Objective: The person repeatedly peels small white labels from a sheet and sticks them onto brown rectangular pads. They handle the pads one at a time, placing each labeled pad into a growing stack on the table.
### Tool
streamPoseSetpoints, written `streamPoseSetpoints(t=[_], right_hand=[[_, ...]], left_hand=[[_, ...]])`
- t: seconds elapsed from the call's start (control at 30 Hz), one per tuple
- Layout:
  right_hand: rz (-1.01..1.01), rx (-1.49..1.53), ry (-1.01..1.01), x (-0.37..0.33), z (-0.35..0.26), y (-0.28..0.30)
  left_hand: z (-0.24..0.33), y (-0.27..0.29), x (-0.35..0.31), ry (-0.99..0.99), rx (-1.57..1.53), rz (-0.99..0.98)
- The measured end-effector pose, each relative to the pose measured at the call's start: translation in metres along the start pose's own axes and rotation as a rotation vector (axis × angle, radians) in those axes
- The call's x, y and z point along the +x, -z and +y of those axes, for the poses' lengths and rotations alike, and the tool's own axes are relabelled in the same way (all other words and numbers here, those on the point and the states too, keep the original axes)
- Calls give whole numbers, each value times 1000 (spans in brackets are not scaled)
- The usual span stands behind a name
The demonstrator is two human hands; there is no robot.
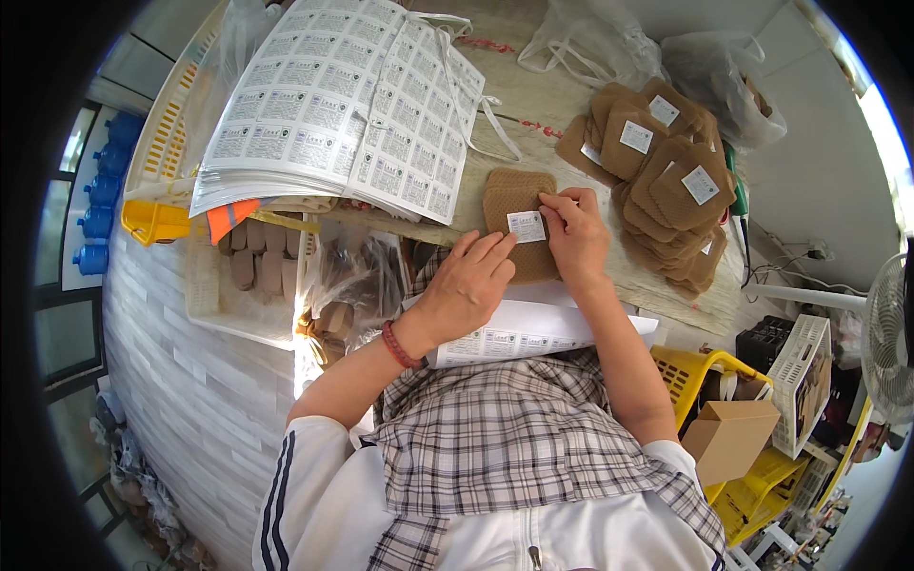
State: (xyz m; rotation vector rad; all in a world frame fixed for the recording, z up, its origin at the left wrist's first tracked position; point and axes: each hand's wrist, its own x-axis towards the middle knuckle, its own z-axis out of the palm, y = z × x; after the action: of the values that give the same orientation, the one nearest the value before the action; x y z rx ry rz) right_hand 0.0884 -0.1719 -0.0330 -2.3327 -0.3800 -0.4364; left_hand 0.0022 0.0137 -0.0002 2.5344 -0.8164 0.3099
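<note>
A stack of brown ribbed fabric pads [505, 195] lies at the table's front edge, with a white sticker label [526, 226] on the top pad. My left hand [464, 293] reaches in from the left, fingers stretched out, their tips resting at the label's lower left edge. At its upper right corner my right hand [579, 238] has thumb and forefinger pinched together. Whether that corner is lifted or flat is hidden by the fingertips. A partly used sheet of labels [514, 335] lies across my lap, under my forearms.
A thick pile of label sheets [324, 105] covers the table's left. Labelled brown pads [666, 181] are heaped at the right, near plastic bags [724, 86]. A white crate [205, 285] stands lower left; a yellow basket [681, 366], carton [728, 438] and fan [887, 338] are at right.
</note>
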Motion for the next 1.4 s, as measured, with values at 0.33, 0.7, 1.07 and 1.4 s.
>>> streamPoseSetpoints(t=[0.33,0.7,1.07,1.4], right_hand=[[22,116,-6,-5,4,3],[489,97,-163,42,56,119],[-23,108,-362,-163,126,182],[-3,621,-488,-184,87,153]], left_hand=[[1,4,1,84,-144,40],[-20,-5,10,105,-213,14],[16,60,-89,401,-644,0],[50,37,-121,804,-1177,234]])
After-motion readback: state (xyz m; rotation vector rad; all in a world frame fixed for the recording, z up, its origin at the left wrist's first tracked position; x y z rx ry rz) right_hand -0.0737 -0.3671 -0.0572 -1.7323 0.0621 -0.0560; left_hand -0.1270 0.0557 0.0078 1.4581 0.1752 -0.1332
